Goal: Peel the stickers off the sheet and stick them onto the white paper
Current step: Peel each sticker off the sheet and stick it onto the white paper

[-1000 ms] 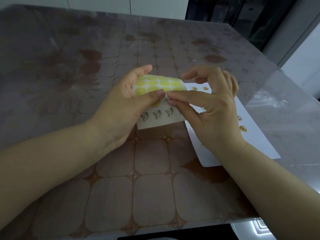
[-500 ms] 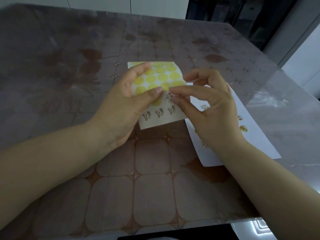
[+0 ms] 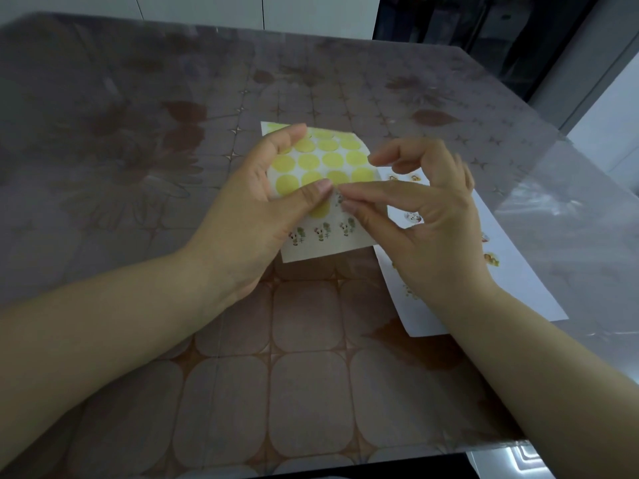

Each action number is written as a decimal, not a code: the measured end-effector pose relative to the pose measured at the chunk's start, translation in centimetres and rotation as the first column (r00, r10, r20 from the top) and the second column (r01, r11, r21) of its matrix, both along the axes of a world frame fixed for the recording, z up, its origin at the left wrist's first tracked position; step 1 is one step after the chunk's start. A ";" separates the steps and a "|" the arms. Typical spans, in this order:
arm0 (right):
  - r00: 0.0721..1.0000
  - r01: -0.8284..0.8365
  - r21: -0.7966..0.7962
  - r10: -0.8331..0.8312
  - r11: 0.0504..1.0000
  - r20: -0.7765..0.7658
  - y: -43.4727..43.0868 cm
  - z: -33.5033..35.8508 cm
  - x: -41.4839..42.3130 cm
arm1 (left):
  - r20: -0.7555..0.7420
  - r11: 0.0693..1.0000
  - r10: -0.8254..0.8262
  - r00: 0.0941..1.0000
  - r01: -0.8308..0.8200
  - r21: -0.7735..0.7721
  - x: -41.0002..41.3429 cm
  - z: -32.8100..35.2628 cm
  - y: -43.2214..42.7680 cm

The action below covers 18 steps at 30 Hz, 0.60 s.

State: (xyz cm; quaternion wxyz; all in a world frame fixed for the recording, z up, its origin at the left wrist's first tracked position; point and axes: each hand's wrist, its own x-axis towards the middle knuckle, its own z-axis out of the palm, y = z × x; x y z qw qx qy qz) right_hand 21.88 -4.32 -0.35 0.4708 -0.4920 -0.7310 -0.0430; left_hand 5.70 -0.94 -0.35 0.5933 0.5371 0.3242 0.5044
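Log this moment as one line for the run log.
step: peeling | left hand: holds sticker sheet | right hand: pinches sticker on sheet | white paper: flat on table, placed stickers on it

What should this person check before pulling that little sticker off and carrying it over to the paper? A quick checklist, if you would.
1. Sticker sheet held steady by the left hand, thumb on its front: ok.
2. Right hand pinching at a small sticker with thumb and forefinger: ok.
3. Sticker's edge lifted off the sheet: cannot tell, the fingertips hide it.
4. White paper lying flat on the table: ok.
5. Bare space left on the paper: ok, towards its near end.
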 end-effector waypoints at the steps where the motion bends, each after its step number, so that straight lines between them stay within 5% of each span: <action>1: 1.000 -0.013 0.004 0.013 1.000 0.016 0.0 0.0 0.0 | -0.011 1.000 0.004 1.000 -0.004 0.007 0.0 0.0 0.0; 8: 0.996 0.032 0.017 -0.030 0.999 -0.086 0.0 0.0 -0.1 | -0.003 1.000 0.012 1.000 -0.012 0.001 0.0 0.2 -0.2; 18: 0.999 0.023 0.002 -0.023 1.000 -0.041 -0.2 0.0 -0.3 | 0.005 1.000 -0.008 1.000 0.008 -0.012 0.0 0.4 -0.4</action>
